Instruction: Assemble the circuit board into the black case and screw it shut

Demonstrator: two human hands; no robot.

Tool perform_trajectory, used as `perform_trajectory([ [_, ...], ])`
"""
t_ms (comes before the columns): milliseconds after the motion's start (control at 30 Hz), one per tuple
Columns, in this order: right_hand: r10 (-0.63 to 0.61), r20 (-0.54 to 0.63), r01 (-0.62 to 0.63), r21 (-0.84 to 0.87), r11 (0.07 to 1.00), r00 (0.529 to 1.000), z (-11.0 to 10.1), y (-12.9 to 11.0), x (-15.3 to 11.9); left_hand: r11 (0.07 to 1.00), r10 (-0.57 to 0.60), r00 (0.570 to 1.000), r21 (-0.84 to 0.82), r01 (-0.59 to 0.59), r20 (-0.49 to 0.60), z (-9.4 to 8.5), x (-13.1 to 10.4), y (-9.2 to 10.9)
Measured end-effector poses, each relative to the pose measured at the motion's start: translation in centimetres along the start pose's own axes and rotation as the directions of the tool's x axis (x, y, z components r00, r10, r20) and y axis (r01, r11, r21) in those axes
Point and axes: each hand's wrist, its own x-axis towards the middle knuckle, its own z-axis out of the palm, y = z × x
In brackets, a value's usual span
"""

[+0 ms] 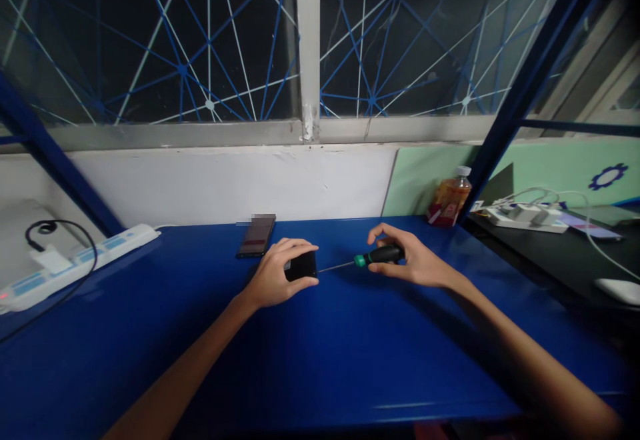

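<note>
My left hand (278, 272) is closed around a small black box-shaped device (303, 267), thumb on the near side and fingers over the far side. In my right hand (413, 257) is a screwdriver (385, 255) with a black and green handle. Its thin metal shaft points left, and the tip meets or nearly meets the right face of the device; contact cannot be made out. The index finger of my right hand is lifted off the handle. Both hands are over the blue table (320, 353).
A phone (257, 235) lies behind my left hand. On the left is a white power strip (80, 267) with a black cable. A drink bottle (450, 199) stands at the back right, near a black surface with another power strip (525, 217) and a white mouse (619, 291).
</note>
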Motion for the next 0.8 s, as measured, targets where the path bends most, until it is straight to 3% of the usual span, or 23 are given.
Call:
perform_trajectory([
  [133, 0.082, 0.022, -0.083, 0.081, 0.993, 0.996, -0.15, 0.07, -0.10, 1.000, -0.002, 1.000, -0.005, 0.002, -0.007, -0.04, 0.00, -0.04],
  [300, -0.019, -0.120, -0.007, -0.213, 0.977, 0.993, 0.43, -0.04, 0.08, 1.000, 0.001, 1.000, -0.008, -0.002, -0.011, -0.13, -0.07, 0.01],
  [367, -0.059, -0.143, 0.024, -0.234, 0.972, 0.988, 0.61, -0.23, 0.09, 1.000, 0.001, 1.000, -0.009, -0.001, -0.011, -0.13, -0.06, 0.05],
  [467, -0.053, -0.096, 0.040, -0.134, 0.990, 0.994, 0.48, -0.48, -0.09, 1.000, 0.008, 1.000, -0.010, -0.008, -0.012, -0.06, -0.03, 0.09],
  [633, 0.026, 0.037, -0.033, 0.210, 0.977, 0.999, 0.17, -0.49, -0.29, 1.000, 0.014, 1.000, -0.011, -0.014, -0.008, -0.01, -0.09, 0.10],
  [800, 0.054, -0.026, -0.044, 0.290, 0.956, 0.998, 0.83, -0.66, -0.15, 1.000, 0.007, 0.999, -0.006, -0.008, -0.031, -0.20, -0.10, -0.05],
])
